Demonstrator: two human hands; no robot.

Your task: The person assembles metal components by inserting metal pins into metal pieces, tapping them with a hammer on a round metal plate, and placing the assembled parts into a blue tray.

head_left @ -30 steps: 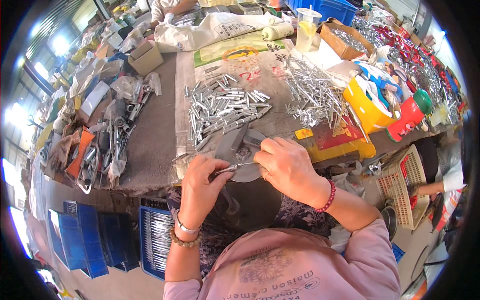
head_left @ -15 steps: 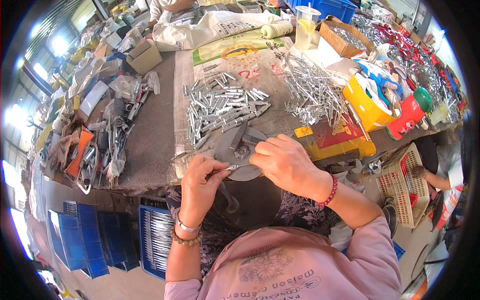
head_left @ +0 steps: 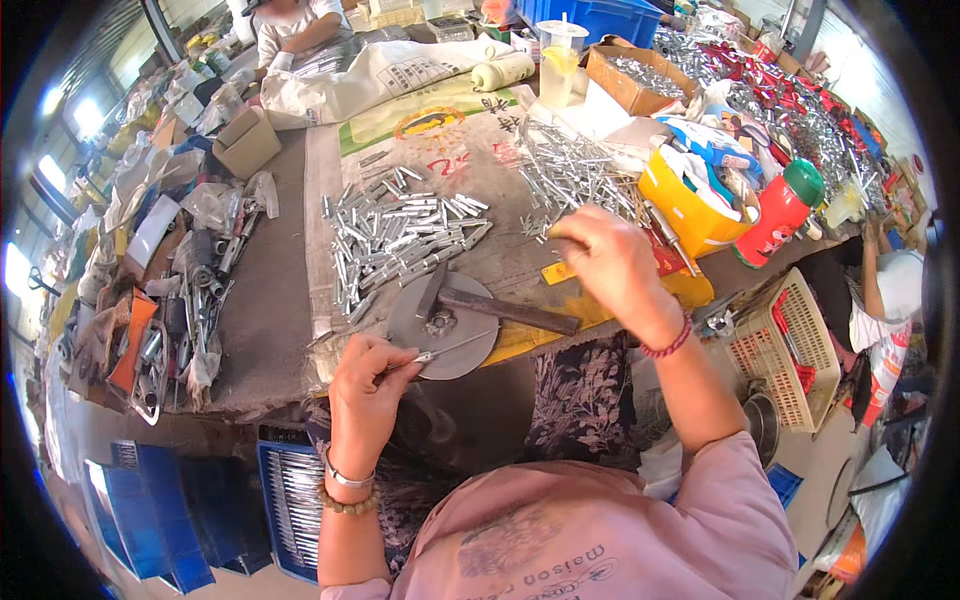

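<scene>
My left hand (head_left: 368,388) pinches one end of a thin metal rod (head_left: 458,345) that has a thicker silver end. The rod reaches over a round grey metal disc (head_left: 408,318) at the table's front edge. On the disc lies a hammer (head_left: 520,312), its handle pointing right. My right hand (head_left: 612,265) is raised beside a heap of thin metal rods (head_left: 575,165), its fingers closed; what they hold, if anything, is too small to make out. Left of it, behind the disc, lies a pile of short silver metal tubes (head_left: 405,235).
Tools and plastic bags (head_left: 190,290) crowd the table's left side. A yellow container (head_left: 690,205) and a red bottle with a green cap (head_left: 780,215) stand at the right, a drink cup (head_left: 558,70) farther back. Blue crates (head_left: 290,500) sit below left, a cream basket (head_left: 785,350) below right.
My right hand has left the disc and moved right and away toward the rod heap, uncovering the hammer's handle. My left hand still holds the rod. The view has shifted slightly.
</scene>
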